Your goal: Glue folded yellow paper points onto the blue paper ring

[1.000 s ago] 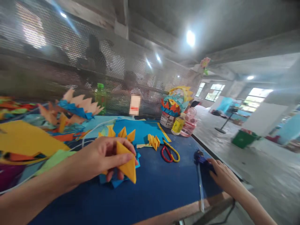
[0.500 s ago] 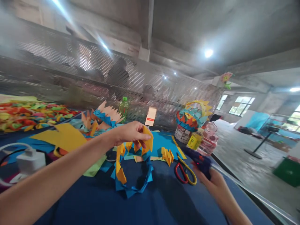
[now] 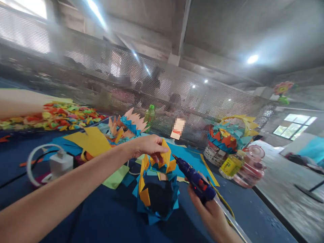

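- The left hand (image 3: 151, 147) grasps a folded yellow paper (image 3: 166, 153); the thumb and the fingers press it, and it stands upright.
- The right hand (image 3: 211, 211) is closed around the blue glue gun (image 3: 196, 180) – its tip points to the yellow paper and is near it, with a small gap.
- A long clear stick (image 3: 234, 222) comes out from the rear of the gun.
- The paper ring (image 3: 157, 217), blue outside with yellow pieces inside, is on the dark blue table (image 3: 106, 216), below the left hand.
- Behind the gun there lie blue sheets (image 3: 188, 158); yellow scissor handles (image 3: 229, 206) are partly hidden by it.
- To the right are a paper-filled basket (image 3: 215, 155), a bottle with yellow label (image 3: 231, 165) and a pink jug (image 3: 251, 173).
- At the left side – a white charger (image 3: 62, 165) and, farther, many coloured paper pieces (image 3: 71, 116).
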Demonstrator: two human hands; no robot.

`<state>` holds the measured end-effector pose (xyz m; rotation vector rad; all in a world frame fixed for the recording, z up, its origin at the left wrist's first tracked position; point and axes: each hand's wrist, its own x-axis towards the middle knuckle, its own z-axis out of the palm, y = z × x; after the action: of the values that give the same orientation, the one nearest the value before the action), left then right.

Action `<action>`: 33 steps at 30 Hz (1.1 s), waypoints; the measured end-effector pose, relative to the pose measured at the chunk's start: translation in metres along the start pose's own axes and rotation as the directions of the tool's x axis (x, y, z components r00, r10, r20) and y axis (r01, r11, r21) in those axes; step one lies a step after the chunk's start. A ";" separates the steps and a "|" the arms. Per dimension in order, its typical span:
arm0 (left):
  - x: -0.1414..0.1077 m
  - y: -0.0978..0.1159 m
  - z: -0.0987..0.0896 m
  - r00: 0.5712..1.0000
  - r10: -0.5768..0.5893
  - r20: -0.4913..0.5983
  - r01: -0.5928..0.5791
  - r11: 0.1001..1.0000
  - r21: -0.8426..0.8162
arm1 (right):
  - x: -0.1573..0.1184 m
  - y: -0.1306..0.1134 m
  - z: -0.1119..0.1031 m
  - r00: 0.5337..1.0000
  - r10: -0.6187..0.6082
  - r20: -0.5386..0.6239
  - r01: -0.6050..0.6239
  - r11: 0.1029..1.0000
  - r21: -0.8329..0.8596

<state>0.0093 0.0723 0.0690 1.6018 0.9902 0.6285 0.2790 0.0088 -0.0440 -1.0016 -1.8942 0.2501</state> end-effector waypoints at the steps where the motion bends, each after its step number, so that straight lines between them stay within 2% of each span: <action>1: 0.001 -0.001 0.001 1.000 -0.006 0.004 0.006 1.000 -0.005 | -0.002 -0.002 0.000 1.000 -0.009 0.014 0.009 1.000 -0.003; 5: 0.005 -0.004 0.007 1.000 -0.029 0.012 0.029 1.000 -0.010 | -0.001 -0.024 0.001 0.999 0.008 0.044 -0.009 1.000 0.029; 10: 0.006 -0.006 0.012 0.999 -0.054 -0.005 0.054 0.998 -0.021 | 0.002 -0.042 0.003 1.000 -0.002 0.011 0.001 0.999 0.048; 21: 0.009 -0.010 0.015 0.998 -0.061 -0.015 0.060 0.997 -0.044 | -0.001 -0.039 0.004 0.999 0.017 0.031 -0.017 1.000 0.001; 28: 0.008 -0.006 0.018 0.998 -0.061 -0.025 0.061 0.998 -0.005 | -0.003 -0.037 0.002 0.999 0.012 0.053 -0.010 0.999 -0.031; 33: 0.006 -0.004 0.019 0.998 -0.044 -0.044 0.045 0.998 0.034 | -0.004 -0.036 0.001 0.998 0.051 0.046 -0.051 0.999 -0.004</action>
<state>0.0266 0.0678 0.0595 1.5977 1.0710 0.6208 0.2594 -0.0173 -0.0279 -1.0556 -1.9126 0.3024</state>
